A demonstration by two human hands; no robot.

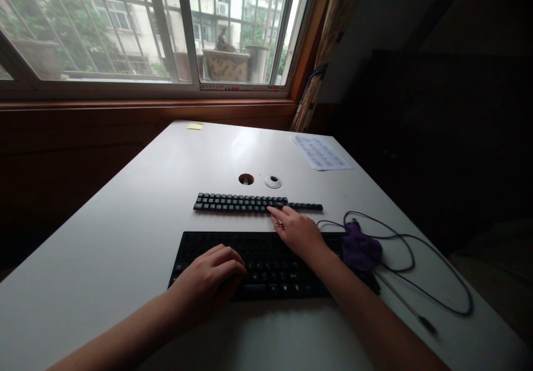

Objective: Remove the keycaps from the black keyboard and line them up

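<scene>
A black keyboard (266, 276) lies on the white table in front of me. Its lower rows carry keycaps, while the upper part looks dark and bare of them. Behind it, loose black keycaps (233, 202) stand in tidy rows, with a shorter single row at the right. My left hand (219, 271) rests over the keyboard's left half, fingers curled together; whatever is under them is hidden. My right hand (297, 229) reaches across the keyboard, index finger stretched out to the front row of keycaps. The fingers are apart, and a ring shows on one of them.
A purple cloth (361, 249) lies over the keyboard's right end, beside a looped black cable (410, 237) and a thin stick with a dark tip (406, 301). Farther back are a round hole (246, 179), a white cover (272, 181), printed paper (322, 153) and a yellow note (195, 126).
</scene>
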